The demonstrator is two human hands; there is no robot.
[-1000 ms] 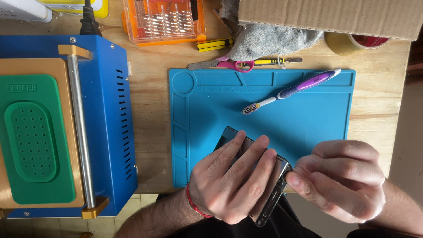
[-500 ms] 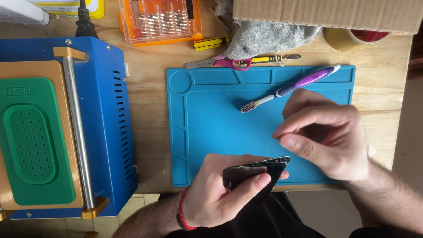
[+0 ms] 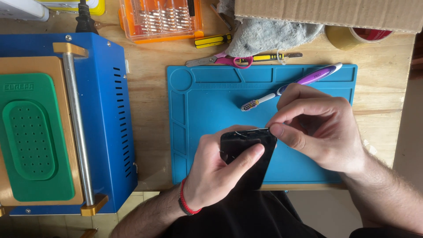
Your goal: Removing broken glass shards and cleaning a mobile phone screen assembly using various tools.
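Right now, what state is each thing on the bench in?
phone: held tilted above the mat, glass cracked.
left hand: grips the phone.
right hand: pinches at the phone's top edge.
toothbrush: lying flat on the blue mat.
scissors: closed, off the mat.
bit case: lid shut.

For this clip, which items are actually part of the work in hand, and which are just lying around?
In use:
- black phone, held by the left hand
- right hand, pinching at the phone's top edge
- blue work mat beneath

Lying about:
- toothbrush
- scissors
- orange bit case
- blue machine
- tape roll
- grey cloth
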